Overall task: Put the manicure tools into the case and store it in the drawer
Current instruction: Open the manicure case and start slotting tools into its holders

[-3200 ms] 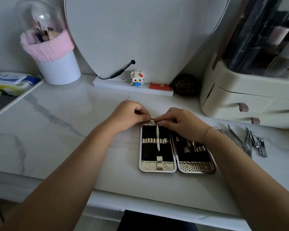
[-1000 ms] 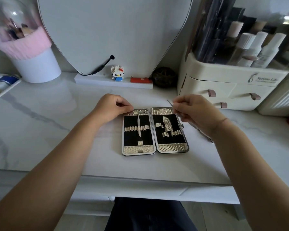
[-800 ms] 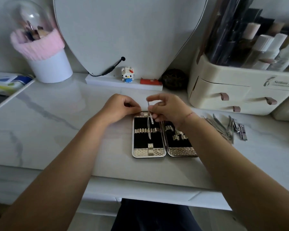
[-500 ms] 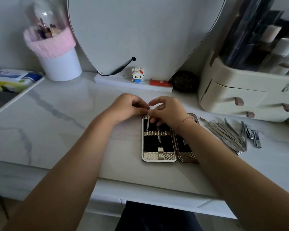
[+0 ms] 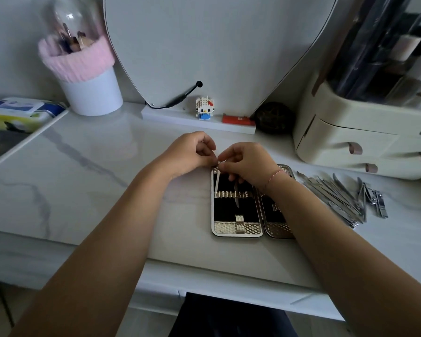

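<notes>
Pinched tool [image 5: 217, 181] has slid lower; two tools [image 5: 236, 196] in one case [image 5: 237, 227].

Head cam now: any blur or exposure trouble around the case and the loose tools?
Head view: case fairly sharp at centre; loose tools and drawer organiser smeared by motion blur at the right; forearms underexposed in the foreground; wide-angle lens bows the table edge; no hard glare.
</notes>
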A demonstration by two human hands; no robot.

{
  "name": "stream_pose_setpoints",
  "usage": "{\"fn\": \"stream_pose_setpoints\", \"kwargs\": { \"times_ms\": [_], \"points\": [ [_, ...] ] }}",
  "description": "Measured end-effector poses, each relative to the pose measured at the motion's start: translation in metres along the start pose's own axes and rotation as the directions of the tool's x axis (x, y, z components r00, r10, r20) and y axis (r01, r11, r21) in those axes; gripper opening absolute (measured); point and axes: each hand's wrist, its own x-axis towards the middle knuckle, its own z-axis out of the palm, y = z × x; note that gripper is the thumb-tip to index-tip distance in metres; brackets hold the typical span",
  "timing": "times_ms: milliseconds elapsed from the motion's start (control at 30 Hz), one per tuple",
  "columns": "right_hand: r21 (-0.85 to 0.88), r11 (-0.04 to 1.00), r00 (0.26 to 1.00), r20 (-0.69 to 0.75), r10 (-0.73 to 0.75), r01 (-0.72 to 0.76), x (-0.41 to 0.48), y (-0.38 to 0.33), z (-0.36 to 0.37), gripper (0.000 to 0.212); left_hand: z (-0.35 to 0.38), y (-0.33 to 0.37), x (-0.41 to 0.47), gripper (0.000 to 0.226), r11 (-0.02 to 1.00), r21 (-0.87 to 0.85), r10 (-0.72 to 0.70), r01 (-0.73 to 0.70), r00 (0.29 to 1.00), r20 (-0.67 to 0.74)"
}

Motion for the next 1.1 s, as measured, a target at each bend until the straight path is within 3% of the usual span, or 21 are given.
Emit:
{"fn": "stream_pose_setpoints", "kwargs": {
  "times_ms": [133,400,567,1100],
  "points": [
    [-0.028,1.0,1.0,0.018,-0.013,0.014,0.0,0.0,-0.003,0.013,0.0,-0.001,0.001,0.024,1.0,0.009,0.018,-0.018,1.0,0.012],
    [0.015,1.0,0.979,0.204,-0.012,0.009,-0.003,0.002,-0.015,0.028,-0.003,-0.005,0.0,0.023,0.999,0.026,0.042,-0.045,0.994,0.1],
    [-0.135,0.99,0.97,0.241,-0.016,0.05,-0.006,-0.002,-0.017,0.026,-0.002,-0.006,-0.001,0.02,0.998,0.018,0.062,-0.064,0.993,0.098],
    [-0.103,0.99,0.944,0.325,-0.061,0.099,-0.011,0.0,-0.022,0.021,-0.002,-0.005,-0.002,0.021,0.998,0.023,0.053,-0.055,0.994,0.095]
  ]
}}
